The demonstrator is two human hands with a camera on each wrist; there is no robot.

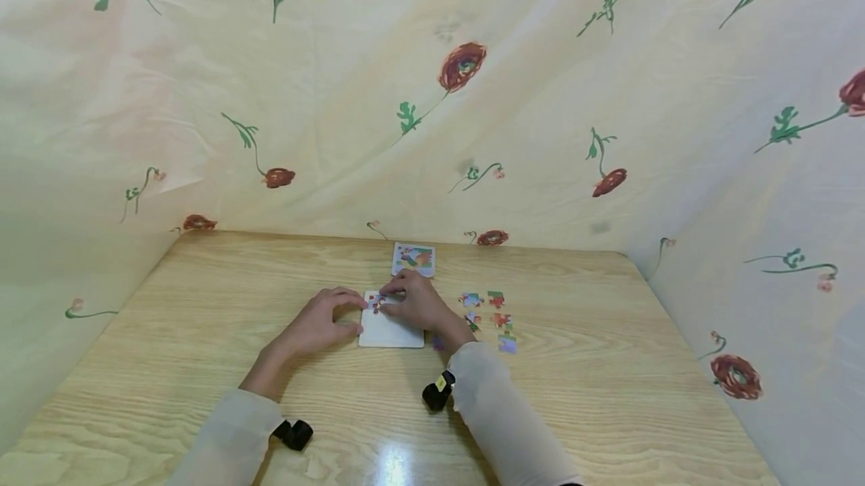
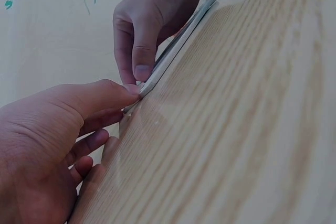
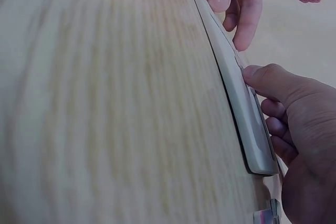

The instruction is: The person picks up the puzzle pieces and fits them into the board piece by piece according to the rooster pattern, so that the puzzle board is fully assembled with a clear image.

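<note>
A white puzzle board [image 1: 392, 333] lies flat on the wooden table, with a few joined jigsaw pieces [image 1: 372, 300] at its upper left corner. My left hand [image 1: 317, 322] holds the board's left edge, fingers near the top corner and thumb lower down. Over the board, my right hand [image 1: 417, 303] pinches a small jigsaw piece between thumb and fingertips beside those pieces; the fingers hide most of it. In the right wrist view, the right thumb [image 3: 275, 81] touches the board's upper side. Loose jigsaw pieces [image 1: 501, 321] lie to the right, one partly covered by the right wrist.
Behind the board lies a framed picture card [image 1: 414, 258] with a colourful image. A flower-patterned cloth [image 1: 338, 95] hangs behind and beside the wooden table [image 1: 574, 366]. Black wrist cameras [image 1: 438, 391] sit at both sleeves.
</note>
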